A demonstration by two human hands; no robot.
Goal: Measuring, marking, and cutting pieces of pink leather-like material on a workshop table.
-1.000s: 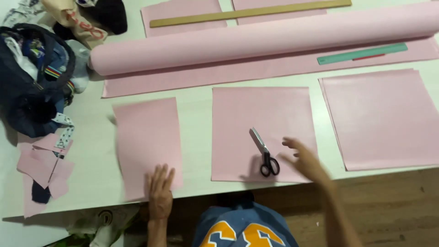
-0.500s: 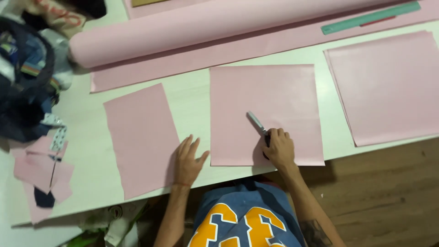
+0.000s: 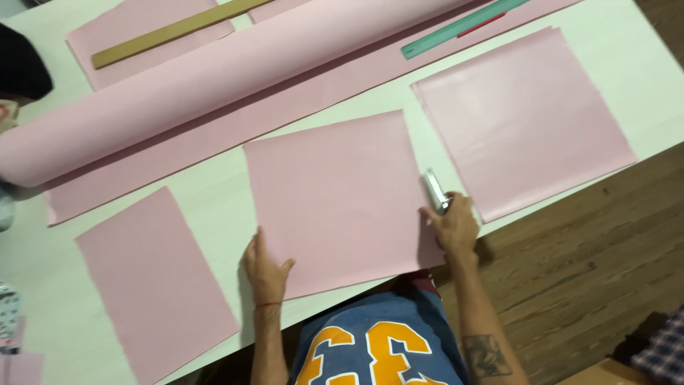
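A: Where are the hands?

B: Both at the near edge of the white table (image 3: 214,178). The left hand (image 3: 266,267) lies flat with fingers spread on the lower left corner of the middle pink sheet (image 3: 335,196), gripping nothing. The right hand (image 3: 452,227) is closed around the handles of a pair of scissors (image 3: 436,191) at the sheet's right edge; the silver blades stick out toward 11 o'clock from the fist.

A: And the other sheets?

B: A second pink sheet (image 3: 153,281) lies at 9 o'clock from the left hand, tilted, with bare table between it and the middle one. A stack of pink squares (image 3: 520,121) sits at 1 o'clock from the right hand, just beside the scissors.

A: What is further back?

B: A long pink roll (image 3: 235,78) runs across the table at 12 o'clock, its loose end spread flat beneath it. A teal ruler (image 3: 463,27) lies at 1 o'clock on the pink material, and a tan wooden ruler (image 3: 171,32) at 11 o'clock

A: Any packages or signs?

B: At the far left edge only a small patterned scrap (image 3: 8,319) shows, too cut off to tell what it is
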